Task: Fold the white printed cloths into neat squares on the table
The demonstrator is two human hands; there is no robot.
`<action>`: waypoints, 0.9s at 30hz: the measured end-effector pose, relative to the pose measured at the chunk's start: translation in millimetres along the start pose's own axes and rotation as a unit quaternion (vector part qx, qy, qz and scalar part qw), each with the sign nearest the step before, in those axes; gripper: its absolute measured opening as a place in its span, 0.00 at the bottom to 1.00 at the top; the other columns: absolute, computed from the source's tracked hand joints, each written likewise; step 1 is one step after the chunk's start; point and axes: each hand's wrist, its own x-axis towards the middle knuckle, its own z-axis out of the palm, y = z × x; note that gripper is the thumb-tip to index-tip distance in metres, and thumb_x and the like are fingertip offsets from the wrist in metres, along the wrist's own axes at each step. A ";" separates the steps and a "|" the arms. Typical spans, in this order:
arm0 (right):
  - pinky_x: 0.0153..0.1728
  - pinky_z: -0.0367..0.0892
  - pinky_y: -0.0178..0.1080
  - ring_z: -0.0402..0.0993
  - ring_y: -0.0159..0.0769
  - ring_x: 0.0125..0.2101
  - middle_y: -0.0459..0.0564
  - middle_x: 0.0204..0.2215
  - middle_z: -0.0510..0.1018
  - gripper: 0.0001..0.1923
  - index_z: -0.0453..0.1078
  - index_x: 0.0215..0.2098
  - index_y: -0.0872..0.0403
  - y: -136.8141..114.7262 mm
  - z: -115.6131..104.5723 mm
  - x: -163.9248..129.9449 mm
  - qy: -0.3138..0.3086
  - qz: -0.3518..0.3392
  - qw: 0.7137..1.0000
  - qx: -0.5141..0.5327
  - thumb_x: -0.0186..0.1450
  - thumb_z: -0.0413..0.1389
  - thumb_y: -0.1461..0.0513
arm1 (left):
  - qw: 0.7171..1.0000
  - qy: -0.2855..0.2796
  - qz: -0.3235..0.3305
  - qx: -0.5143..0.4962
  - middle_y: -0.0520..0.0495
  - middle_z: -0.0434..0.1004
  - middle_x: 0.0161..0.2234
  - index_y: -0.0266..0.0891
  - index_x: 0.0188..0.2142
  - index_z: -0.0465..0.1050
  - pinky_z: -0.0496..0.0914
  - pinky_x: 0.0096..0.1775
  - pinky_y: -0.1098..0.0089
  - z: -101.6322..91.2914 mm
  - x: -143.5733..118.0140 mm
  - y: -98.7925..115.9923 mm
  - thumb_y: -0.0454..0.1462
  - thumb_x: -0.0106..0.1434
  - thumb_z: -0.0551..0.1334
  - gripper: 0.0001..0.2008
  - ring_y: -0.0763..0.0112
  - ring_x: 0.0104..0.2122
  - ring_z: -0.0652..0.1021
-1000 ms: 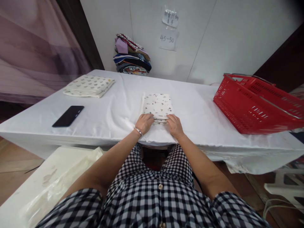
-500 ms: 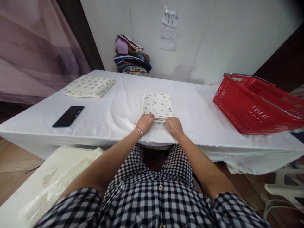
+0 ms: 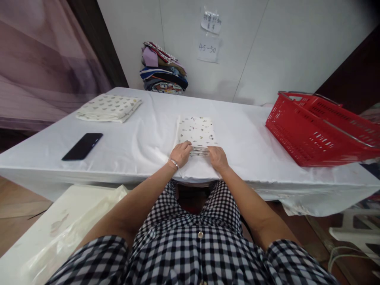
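On our bench (image 3: 243, 138), a phone (image 3: 82, 146) and a larger cloth (image 3: 108, 107) lie left; a fabric pile (image 3: 164, 73) sits by the wall. We cannot see inside the red basket (image 3: 320, 132) at right. Our left hand (image 3: 180, 154) and right hand (image 3: 218, 158) grip the small printed cloth (image 3: 196, 130), mid-bench.

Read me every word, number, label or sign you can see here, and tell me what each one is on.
"45-50": handwritten on the lower sheet on the wall.
Two rows of handwritten characters on the upper sheet: too blurred to read surely.
No lettering that I can make out on the middle patterned cloth, phone or red basket.
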 end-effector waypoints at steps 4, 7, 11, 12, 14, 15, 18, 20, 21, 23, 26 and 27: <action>0.46 0.60 0.44 0.66 0.41 0.45 0.54 0.45 0.73 0.15 0.69 0.41 0.56 -0.2 -1.1 0.6 0.000 -0.010 1.000 0.000 0.62 0.44 0.71 | 1.000 -0.020 0.002 0.003 0.44 0.70 0.48 0.43 0.38 0.73 0.67 0.40 0.61 0.6 -0.4 -0.2 0.29 0.61 0.50 0.14 0.62 0.41 0.73; 0.47 0.60 0.44 0.65 0.41 0.46 0.55 0.46 0.73 0.15 0.70 0.41 0.56 -0.2 -1.2 0.9 0.006 -0.010 1.000 0.004 0.62 0.44 0.71 | 0.999 -0.031 0.006 -0.006 0.44 0.69 0.49 0.43 0.38 0.74 0.66 0.41 0.60 -0.8 -0.3 0.4 0.31 0.61 0.51 0.14 0.61 0.42 0.72; 0.47 0.60 0.45 0.64 0.42 0.47 0.56 0.46 0.72 0.13 0.70 0.41 0.56 -1.6 -1.9 1.5 0.005 -0.011 1.000 0.008 0.63 0.46 0.68 | 0.999 -0.028 0.014 0.007 0.42 0.68 0.50 0.42 0.40 0.73 0.66 0.42 0.59 -5.5 -0.2 3.9 0.35 0.61 0.54 0.11 0.59 0.43 0.71; 0.47 0.60 0.45 0.64 0.43 0.47 0.56 0.46 0.72 0.13 0.70 0.41 0.56 -2.0 -2.2 1.7 0.004 -0.011 1.000 0.007 0.63 0.46 0.68 | 0.999 -0.028 0.016 0.012 0.42 0.68 0.50 0.42 0.40 0.73 0.66 0.42 0.59 -6.6 -0.1 4.7 0.36 0.61 0.54 0.11 0.59 0.44 0.71; 0.47 0.59 0.45 0.64 0.43 0.47 0.56 0.46 0.72 0.12 0.70 0.41 0.56 -2.9 -2.7 2.1 0.004 -0.012 1.000 0.003 0.64 0.47 0.67 | 0.999 -0.033 0.016 0.021 0.43 0.68 0.51 0.43 0.39 0.74 0.66 0.42 0.59 -8.0 0.4 5.7 0.38 0.62 0.55 0.10 0.59 0.43 0.71; 0.47 0.59 0.45 0.64 0.42 0.47 0.56 0.46 0.72 0.12 0.70 0.40 0.56 -3.1 -2.9 2.2 0.003 -0.012 1.000 0.000 0.64 0.46 0.67 | 0.999 -0.038 0.014 0.023 0.43 0.68 0.51 0.43 0.38 0.74 0.67 0.42 0.59 -8.3 0.8 6.0 0.38 0.61 0.55 0.10 0.59 0.43 0.71; 0.47 0.60 0.44 0.64 0.42 0.47 0.55 0.46 0.72 0.12 0.71 0.40 0.56 -3.3 -3.1 2.7 0.002 -0.014 1.000 -0.009 0.65 0.46 0.66 | 0.998 -0.056 0.007 0.025 0.44 0.68 0.51 0.43 0.38 0.74 0.66 0.42 0.58 -8.6 2.2 6.5 0.38 0.61 0.56 0.09 0.58 0.44 0.71; 0.48 0.60 0.44 0.64 0.42 0.46 0.55 0.47 0.72 0.12 0.71 0.40 0.56 -3.1 -3.0 2.8 0.001 -0.016 1.000 -0.015 0.66 0.47 0.65 | 0.997 -0.066 0.006 0.027 0.44 0.67 0.52 0.43 0.38 0.74 0.66 0.42 0.58 -8.8 3.2 7.3 0.39 0.62 0.56 0.10 0.58 0.44 0.71; 0.48 0.60 0.44 0.64 0.42 0.46 0.55 0.47 0.72 0.12 0.71 0.40 0.57 -3.0 -3.0 2.8 0.001 -0.016 1.000 -0.019 0.66 0.47 0.64 | 0.997 -0.069 0.004 0.029 0.45 0.67 0.52 0.43 0.39 0.74 0.66 0.42 0.58 -8.9 3.8 7.8 0.40 0.62 0.55 0.10 0.58 0.45 0.71; 0.48 0.59 0.44 0.64 0.42 0.46 0.55 0.48 0.72 0.12 0.71 0.41 0.57 -2.7 -2.8 2.6 -0.004 -0.016 1.000 -0.027 0.66 0.46 0.64 | 0.997 -0.074 -0.006 0.030 0.46 0.67 0.53 0.43 0.39 0.75 0.65 0.43 0.59 -8.7 4.9 9.1 0.41 0.64 0.53 0.12 0.59 0.45 0.70; 0.48 0.59 0.44 0.64 0.41 0.45 0.55 0.48 0.71 0.13 0.71 0.41 0.56 -2.8 -2.7 2.3 -0.015 -0.014 0.999 -0.038 0.66 0.45 0.65 | 0.996 -0.083 -0.027 0.030 0.47 0.67 0.53 0.44 0.37 0.75 0.65 0.43 0.59 -7.7 6.3 10.5 0.40 0.65 0.52 0.13 0.60 0.45 0.70; 0.48 0.59 0.44 0.64 0.41 0.45 0.55 0.49 0.71 0.14 0.71 0.41 0.56 -2.9 -2.6 2.3 -0.020 -0.014 0.999 -0.041 0.66 0.45 0.66 | 0.995 -0.086 -0.032 0.030 0.47 0.67 0.53 0.45 0.36 0.75 0.64 0.43 0.60 -7.4 6.6 10.8 0.39 0.65 0.52 0.13 0.60 0.45 0.70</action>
